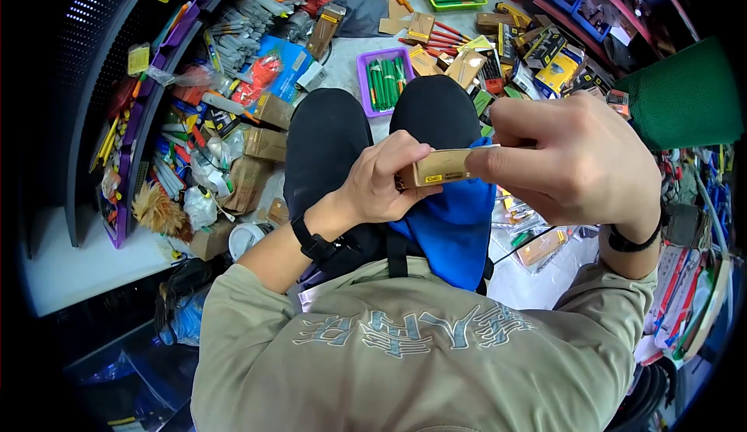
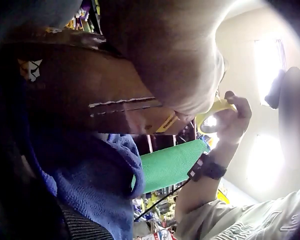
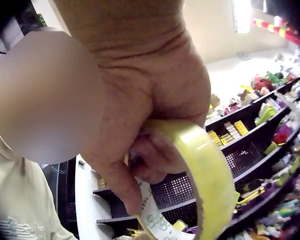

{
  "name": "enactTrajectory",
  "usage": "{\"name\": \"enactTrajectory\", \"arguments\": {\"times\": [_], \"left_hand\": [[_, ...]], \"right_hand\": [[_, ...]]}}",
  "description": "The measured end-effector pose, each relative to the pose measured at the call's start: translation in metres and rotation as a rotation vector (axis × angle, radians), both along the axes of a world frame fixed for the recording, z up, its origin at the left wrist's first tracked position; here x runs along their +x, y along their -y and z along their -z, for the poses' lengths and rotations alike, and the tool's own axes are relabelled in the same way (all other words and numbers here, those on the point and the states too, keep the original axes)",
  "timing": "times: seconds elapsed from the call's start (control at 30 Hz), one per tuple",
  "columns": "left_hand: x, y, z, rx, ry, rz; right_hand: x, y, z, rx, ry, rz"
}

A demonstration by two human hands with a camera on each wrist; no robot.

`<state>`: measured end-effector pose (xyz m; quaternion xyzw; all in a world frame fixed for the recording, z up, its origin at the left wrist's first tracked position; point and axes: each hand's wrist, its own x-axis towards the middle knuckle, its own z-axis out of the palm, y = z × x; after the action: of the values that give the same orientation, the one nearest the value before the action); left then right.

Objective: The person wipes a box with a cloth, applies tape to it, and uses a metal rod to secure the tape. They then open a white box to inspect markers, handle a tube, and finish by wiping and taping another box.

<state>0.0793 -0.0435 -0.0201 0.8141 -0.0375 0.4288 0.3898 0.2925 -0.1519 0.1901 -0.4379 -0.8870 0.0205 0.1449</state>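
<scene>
A small brown cardboard box (image 1: 442, 167) is gripped at its left end by my left hand (image 1: 387, 171), thumb on top and fingers beneath. My right hand (image 1: 572, 163) is at the box's right end, its fingertips close to or on the cardboard. In the right wrist view a roll of yellowish tape (image 3: 210, 175) hangs around the fingers of my right hand (image 3: 140, 100), which are curled through and about it. The same tape roll (image 2: 215, 112) shows behind the box (image 2: 115, 95) in the left wrist view. A blue cloth (image 1: 447, 237) lies under the box, over the lap.
Beyond the knees stands a purple basket (image 1: 362, 66) of green pens. Piles of small boxes (image 1: 467, 66) lie to the right, with a green mesh bin (image 1: 681, 96). Bagged pens and cartons (image 1: 264, 144) crowd the left, beside dark shelving (image 1: 101, 58).
</scene>
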Motion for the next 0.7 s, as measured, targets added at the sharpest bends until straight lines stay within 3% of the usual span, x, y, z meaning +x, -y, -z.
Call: {"name": "enactTrajectory", "arguments": {"times": [0.4, 0.7], "left_hand": [[-0.025, -0.020, -0.016, 0.037, -0.011, 0.009], [-0.073, -0.034, -0.025, -0.061, 0.039, -0.041]], "right_hand": [[0.001, 0.003, 0.020, -0.203, -0.029, 0.112], [0.009, -0.014, 0.026, -0.128, -0.242, -0.025]]}}
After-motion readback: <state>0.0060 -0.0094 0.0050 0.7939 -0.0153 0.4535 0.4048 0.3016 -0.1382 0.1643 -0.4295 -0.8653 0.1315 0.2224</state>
